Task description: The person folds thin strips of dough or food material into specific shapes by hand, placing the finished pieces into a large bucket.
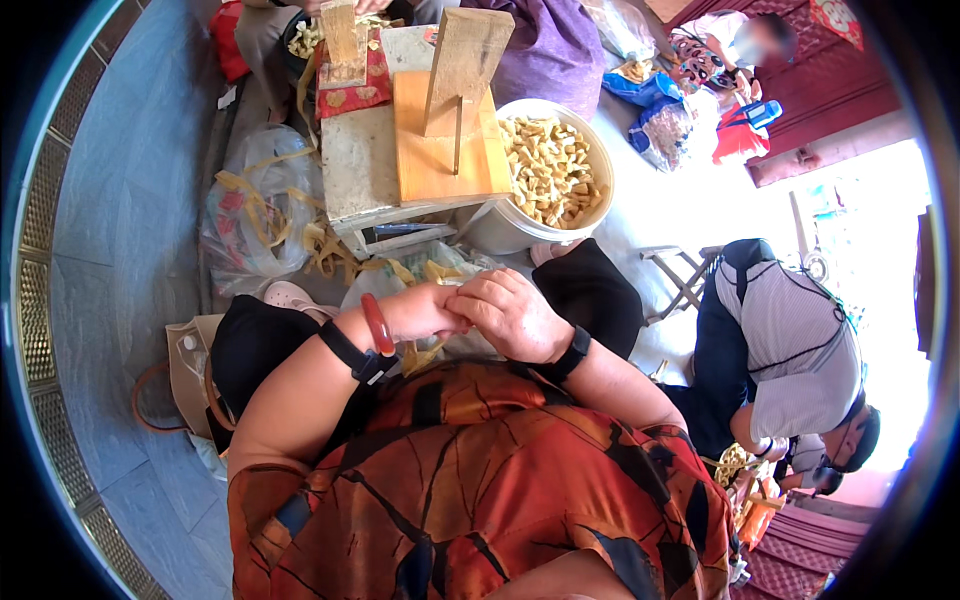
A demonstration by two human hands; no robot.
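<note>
My left hand (425,312) and my right hand (508,312) are clasped together in front of my body, the right laid over the left. The fingers of both are curled in, and I see nothing held between them. Beyond them, a wooden stand (420,170) with an upright board (468,65) and a thin upright rod (459,140) sits on a worn pale bench (362,160). A white bucket (603,205) beside it is full of short, pale yellow cut pieces (550,165). Both hands are apart from the stand and bucket.
A clear plastic bag (262,225) with yellow strips lies left of the bench. A purple sack (545,50) stands behind the bucket. Another person sits across the bench, one bends at right beside a folding stool (680,280). A beige handbag (190,370) is at my left.
</note>
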